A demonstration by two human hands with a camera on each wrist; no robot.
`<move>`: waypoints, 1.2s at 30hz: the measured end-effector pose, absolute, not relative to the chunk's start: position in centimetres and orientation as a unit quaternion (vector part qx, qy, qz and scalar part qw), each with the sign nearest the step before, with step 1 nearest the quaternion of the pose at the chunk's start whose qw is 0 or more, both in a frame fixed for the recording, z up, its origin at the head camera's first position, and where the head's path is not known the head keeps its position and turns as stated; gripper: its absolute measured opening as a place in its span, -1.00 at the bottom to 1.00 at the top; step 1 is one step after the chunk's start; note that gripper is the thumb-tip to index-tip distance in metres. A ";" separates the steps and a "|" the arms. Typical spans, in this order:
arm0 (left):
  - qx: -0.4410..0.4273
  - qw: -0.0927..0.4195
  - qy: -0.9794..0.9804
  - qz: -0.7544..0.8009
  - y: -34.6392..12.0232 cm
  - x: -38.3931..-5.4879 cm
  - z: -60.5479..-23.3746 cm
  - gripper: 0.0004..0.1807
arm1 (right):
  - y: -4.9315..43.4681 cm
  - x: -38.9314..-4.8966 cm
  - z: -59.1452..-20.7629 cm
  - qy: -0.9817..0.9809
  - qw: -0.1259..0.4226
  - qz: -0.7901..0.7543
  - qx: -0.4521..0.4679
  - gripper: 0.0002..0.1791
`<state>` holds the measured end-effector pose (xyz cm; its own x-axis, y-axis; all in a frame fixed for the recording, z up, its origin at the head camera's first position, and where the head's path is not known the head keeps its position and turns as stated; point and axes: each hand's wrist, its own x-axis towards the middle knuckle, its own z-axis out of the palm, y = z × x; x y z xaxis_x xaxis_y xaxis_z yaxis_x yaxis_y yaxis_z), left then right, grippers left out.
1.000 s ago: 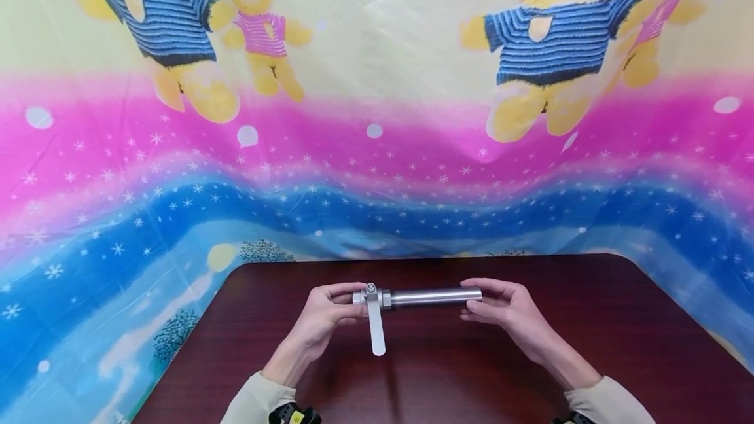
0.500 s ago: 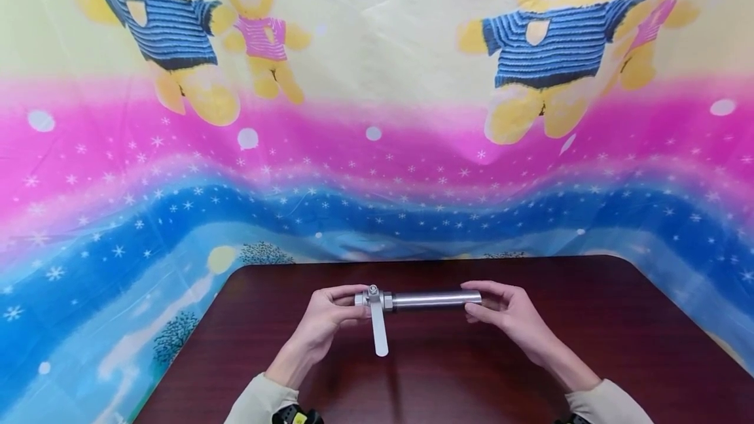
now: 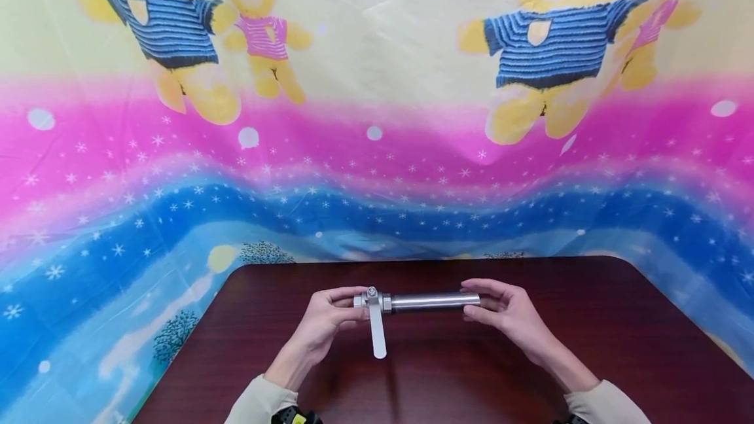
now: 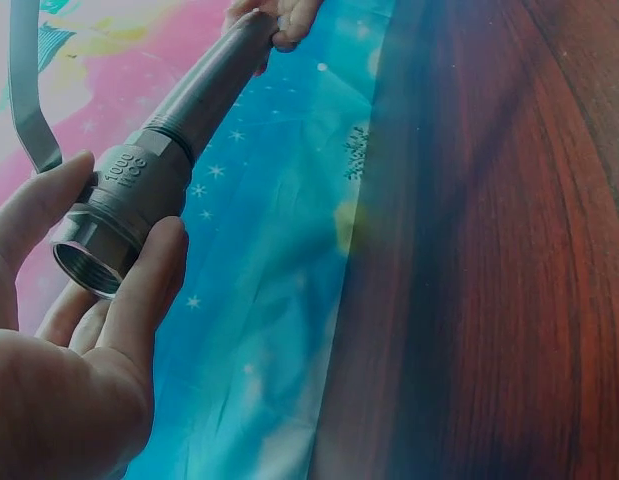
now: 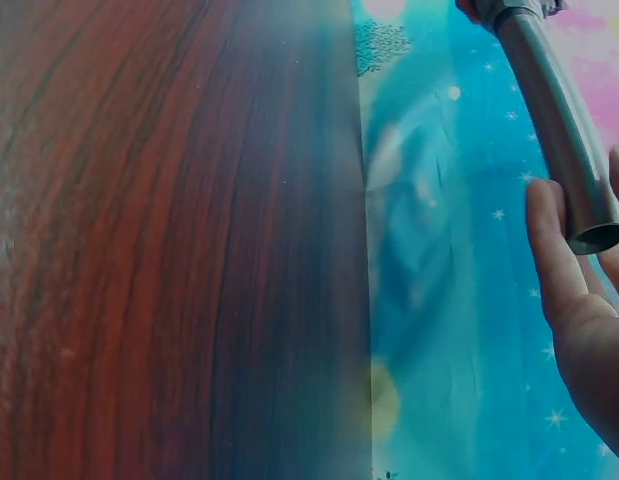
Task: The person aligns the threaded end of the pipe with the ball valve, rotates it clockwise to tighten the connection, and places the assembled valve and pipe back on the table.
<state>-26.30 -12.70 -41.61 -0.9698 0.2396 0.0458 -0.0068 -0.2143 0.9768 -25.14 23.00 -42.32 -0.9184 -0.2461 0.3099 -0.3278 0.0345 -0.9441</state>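
From where I'm sitting, the joint is worrying me most: what looks like a band of thread is showing between the ball valve and the steel pipe, so I'm judging that the pipe is not fully seated, and uneven pull between the hands could be loading that thread sideways and binding it. The lever is jutting down the head view beside the left thumb; were the valve rolling in its hold, the lever could be swinging into those fingers. Smooth round metal is probably giving little bite, so slack on the right could be letting the far end dip. As for pose, I'm holding the joined piece roughly level above the table, between both hands. The left hand is pinching the valve body between thumb and fingers, its open threaded mouth facing toward the palm. The right hand is curving thumb and fingers narrowly around the pipe's free end; I'm not managing to tell whether every fingertip is pressing. Both forearms are angling inward from below.
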 end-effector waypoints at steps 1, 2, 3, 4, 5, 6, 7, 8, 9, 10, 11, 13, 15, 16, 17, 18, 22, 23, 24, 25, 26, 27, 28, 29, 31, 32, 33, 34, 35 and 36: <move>0.093 0.080 0.620 0.775 -12.7 -26.3 -41.6 -0.47 | 23.0 -25.1 -42.3 -0.716 0.030 0.667 0.204 -0.47; 0.092 0.081 0.618 0.776 -12.7 -26.3 -41.7 -0.46 | 23.0 -25.1 -42.4 -0.715 0.030 0.667 0.208 -0.46; 0.092 0.082 0.616 0.778 -12.8 -26.2 -41.7 -0.46 | 23.0 -25.1 -42.4 -0.714 0.030 0.666 0.213 -0.46; 0.092 0.082 0.614 0.779 -12.8 -26.2 -41.7 -0.46 | 23.1 -25.1 -42.4 -0.715 0.029 0.665 0.214 -0.48; 0.094 0.083 0.612 0.781 -12.8 -26.2 -41.7 -0.46 | 23.1 -25.2 -42.4 -0.715 0.028 0.665 0.215 -0.49; 0.095 0.084 0.609 0.783 -12.8 -26.2 -41.7 -0.46 | 23.2 -25.2 -42.4 -0.716 0.028 0.663 0.216 -0.51; 0.096 0.083 0.607 0.784 -12.8 -26.2 -41.7 -0.46 | 23.2 -25.2 -42.4 -0.715 0.026 0.664 0.216 -0.53; 0.097 0.083 0.605 0.786 -12.8 -26.2 -41.6 -0.47 | 23.2 -25.3 -42.4 -0.714 0.025 0.666 0.216 -0.55; 0.097 0.083 0.604 0.787 -12.8 -26.2 -41.6 -0.47 | 23.2 -25.3 -42.4 -0.711 0.023 0.669 0.216 -0.56; 0.098 0.083 0.603 0.787 -12.8 -26.3 -41.6 -0.47 | 23.2 -25.3 -42.4 -0.709 0.022 0.671 0.216 -0.57; 0.098 0.083 0.603 0.787 -12.9 -26.3 -41.6 -0.47 | 23.2 -25.3 -42.5 -0.706 0.022 0.673 0.218 -0.57; 0.097 0.083 0.603 0.787 -12.9 -26.3 -41.6 -0.47 | 23.2 -25.3 -42.5 -0.700 0.023 0.679 0.220 -0.56; 0.097 0.084 0.604 0.787 -12.9 -26.3 -41.7 -0.48 | 23.1 -25.3 -42.6 -0.698 0.025 0.678 0.226 -0.54; 0.097 0.085 0.605 0.786 -12.9 -26.3 -41.7 -0.48 | 23.1 -25.3 -42.6 -0.700 0.027 0.676 0.229 -0.53; 0.097 0.086 0.606 0.785 -12.9 -26.3 -41.7 -0.48 | 23.1 -25.3 -42.6 -0.702 0.028 0.674 0.229 -0.52; 0.097 0.086 0.606 0.785 -12.9 -26.3 -41.7 -0.48 | 23.1 -25.3 -42.6 -0.702 0.027 0.674 0.227 -0.53; 0.103 0.088 0.608 0.782 -12.7 -26.3 -41.7 -0.47 | 23.2 -25.3 -42.5 -0.707 0.019 0.674 0.212 -0.60; 0.106 0.087 0.608 0.782 -12.7 -26.3 -41.6 -0.47 | 23.2 -25.3 -42.5 -0.706 0.016 0.677 0.208 -0.61; 0.107 0.086 0.607 0.782 -12.6 -26.4 -41.6 -0.46 | 23.2 -25.3 -42.5 -0.704 0.013 0.680 0.205 -0.61; 0.108 0.085 0.607 0.782 -12.6 -26.4 -41.6 -0.46 | 23.2 -25.3 -42.4 -0.705 0.014 0.679 0.205 -0.60; 0.106 0.084 0.608 0.783 -12.6 -26.4 -41.6 -0.46 | 23.2 -25.3 -42.4 -0.704 0.013 0.679 0.207 -0.59; 0.104 0.084 0.608 0.783 -12.6 -26.4 -41.6 -0.46 | 23.1 -25.2 -42.4 -0.705 0.014 0.677 0.212 -0.56; 0.102 0.083 0.608 0.783 -12.6 -26.3 -41.6 -0.46 | 23.1 -25.2 -42.4 -0.704 0.014 0.676 0.217 -0.54; 0.100 0.082 0.608 0.783 -12.6 -26.3 -41.7 -0.46 | 23.0 -25.2 -42.4 -0.703 0.015 0.676 0.222 -0.52; 0.097 0.082 0.608 0.783 -12.7 -26.3 -41.7 -0.46 | 23.0 -25.1 -42.4 -0.703 0.016 0.672 0.232 -0.50; 0.095 0.082 0.608 0.784 -12.7 -26.3 -41.8 -0.46 | 22.9 -25.1 -42.4 -0.702 0.014 0.672 0.236 -0.49; 0.095 0.082 0.608 0.784 -12.7 -26.3 -41.8 -0.46 | 22.9 -25.2 -42.4 -0.702 0.013 0.672 0.236 -0.50; 0.096 0.083 0.608 0.784 -12.7 -26.3 -41.8 -0.46 | 22.8 -25.2 -42.4 -0.702 0.012 0.673 0.234 -0.52; 0.096 0.084 0.608 0.784 -12.7 -26.3 -41.8 -0.45 | 22.8 -25.2 -42.4 -0.703 0.010 0.673 0.230 -0.53; 0.096 0.084 0.608 0.784 -12.8 -26.2 -41.8 -0.45 | 22.8 -25.2 -42.4 -0.705 0.009 0.672 0.224 -0.54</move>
<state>-26.24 -12.78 -41.82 -0.9673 0.2490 0.0489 -0.0147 -0.2474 0.9688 -25.20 22.78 -42.41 -0.8997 -0.3034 0.3139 -0.3281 -0.0044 -0.9446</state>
